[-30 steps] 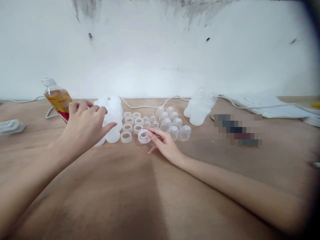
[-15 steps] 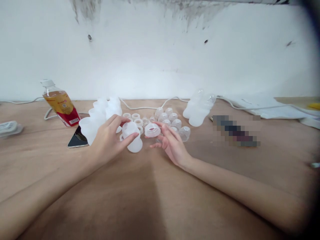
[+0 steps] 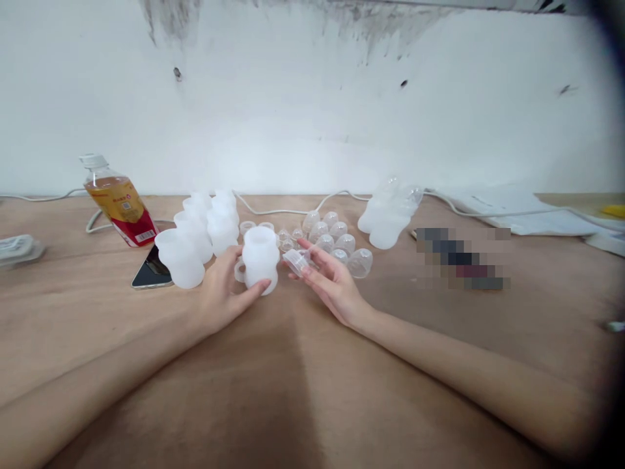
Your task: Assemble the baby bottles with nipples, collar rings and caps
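The white bottle in front hides most of the loose rings behind it; only a few rims show past its sides. The left hand is closed around this bottle from its left, with the thumb across the lower front; the fingers on the far side are mostly hidden. The bottle stands upright with its open mouth up, and whether its base touches the table is hard to tell.

The right hand pinches a clear collar between thumb and fingers, tilted, just beside the bottle's right side and apart from it. The collar's see-through walls make its inner shape hard to read, and the fingers cover part of it.

Small clear teats sit behind the collar, partly covered, and the right hand overlaps the nearest of the clear domes. More white bottles stand to the left of the left hand, one hiding part of the phone. On the right, a pixelated patch masks some flat object. A packet is cut off at the left edge, a yellow thing at the right.
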`<state>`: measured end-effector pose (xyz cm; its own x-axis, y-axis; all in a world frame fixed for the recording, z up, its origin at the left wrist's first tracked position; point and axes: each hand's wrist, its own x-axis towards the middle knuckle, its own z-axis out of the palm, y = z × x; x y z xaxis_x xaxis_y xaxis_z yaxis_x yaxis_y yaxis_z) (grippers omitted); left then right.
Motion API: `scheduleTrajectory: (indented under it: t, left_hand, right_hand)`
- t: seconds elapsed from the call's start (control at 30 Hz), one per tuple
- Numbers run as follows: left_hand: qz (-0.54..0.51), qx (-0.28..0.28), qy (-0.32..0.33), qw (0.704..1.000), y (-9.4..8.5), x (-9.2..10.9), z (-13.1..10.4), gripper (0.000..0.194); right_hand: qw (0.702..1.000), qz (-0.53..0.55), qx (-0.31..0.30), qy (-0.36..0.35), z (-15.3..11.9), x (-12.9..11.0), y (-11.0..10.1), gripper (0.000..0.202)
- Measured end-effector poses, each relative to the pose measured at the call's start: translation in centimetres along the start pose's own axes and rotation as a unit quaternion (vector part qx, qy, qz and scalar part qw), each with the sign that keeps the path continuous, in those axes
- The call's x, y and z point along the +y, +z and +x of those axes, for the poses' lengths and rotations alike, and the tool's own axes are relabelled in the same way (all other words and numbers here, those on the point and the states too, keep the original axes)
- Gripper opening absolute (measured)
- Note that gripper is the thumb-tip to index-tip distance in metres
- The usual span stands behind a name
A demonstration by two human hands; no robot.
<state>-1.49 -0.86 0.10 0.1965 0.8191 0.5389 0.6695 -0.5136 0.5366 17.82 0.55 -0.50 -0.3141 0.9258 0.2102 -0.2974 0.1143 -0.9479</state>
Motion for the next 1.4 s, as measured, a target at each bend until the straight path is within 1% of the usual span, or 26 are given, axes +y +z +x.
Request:
scheduleTrajectory:
  t: [0.07, 0.13, 0.2, 0.3, 0.47, 0.6, 0.67, 0.77, 0.9, 1.03, 1.13, 1.2, 1.27, 1.33, 1.4]
  left_hand:
    - [-0.047, 0.021, 0.002, 0.999, -0.4, -0.1, 0.2, 0.037]
    - [-0.052, 0.035, 0.008, 0.998, -0.5, -0.5, 0.4, 0.035]
    - [-0.029, 0.024, 0.011, 0.999, -0.4, -0.9, 0.5, 0.033]
    - [-0.003, 0.001, 0.024, 1.000, -0.1, -1.2, 0.6, 0.034]
    - [0.003, -0.006, 0.037, 0.999, -0.1, -1.1, 0.5, 0.037]
    - [0.013, -0.007, 0.052, 0.999, -0.1, -1.0, 0.4, 0.038]
    - [0.021, -0.013, 0.056, 0.998, -0.1, -1.1, 0.3, 0.042]
    - [0.021, -0.012, 0.059, 0.998, 0.1, -1.2, 0.0, 0.051]
    - [0.013, -0.023, 0.098, 0.995, 0.1, -1.3, -0.1, 0.044]
    - [-0.005, -0.038, 0.119, 0.992, -0.2, -1.3, 0.1, 0.042]
    - [-0.021, -0.047, 0.124, 0.991, -0.4, -1.4, 0.2, 0.042]
    - [-0.029, -0.051, 0.131, 0.990, -0.4, -1.5, 0.1, 0.042]
    - [-0.034, -0.048, 0.141, 0.988, -0.3, -1.6, 0.1, 0.044]
    - [-0.032, -0.043, 0.151, 0.987, -0.2, -1.6, 0.1, 0.046]
    - [-0.027, -0.042, 0.155, 0.987, -0.1, -1.6, 0.1, 0.047]
  right_hand:
    - [1.000, -0.002, -0.014, 0.001, -0.1, 0.1, 0.0, 0.041]
    - [1.000, -0.012, -0.021, -0.004, -0.2, 0.1, 0.0, 0.034]
    - [0.999, -0.023, -0.025, -0.011, -0.2, 0.1, 0.1, 0.030]
    - [0.999, -0.030, -0.021, -0.016, -0.3, 0.2, 0.2, 0.030]
    - [0.999, -0.027, -0.013, -0.025, -0.2, 0.3, 0.3, 0.029]
    - [0.997, -0.021, 0.025, -0.070, 0.3, -0.2, 0.1, 0.031]
    - [0.995, -0.022, 0.035, -0.089, 0.6, -0.6, -0.1, 0.032]
    - [0.995, -0.035, 0.014, -0.093, 1.0, -1.2, -0.4, 0.033]
    - [0.995, -0.047, -0.044, -0.077, 1.4, -1.4, -1.1, 0.033]
    - [0.991, -0.064, -0.096, -0.071, 1.8, -1.4, -1.8, 0.036]
    - [0.983, -0.094, -0.138, -0.074, 2.1, -1.9, -2.2, 0.046]
    - [0.977, -0.134, -0.153, -0.072, 2.2, -2.4, -2.4, 0.046]
    - [0.969, -0.196, -0.137, -0.059, 2.2, -2.8, -2.4, 0.042]
    - [0.958, -0.267, -0.098, -0.044, 2.2, -2.9, -2.4, 0.041]
    - [0.940, -0.334, -0.065, -0.029, 2.1, -3.1, -2.3, 0.039]
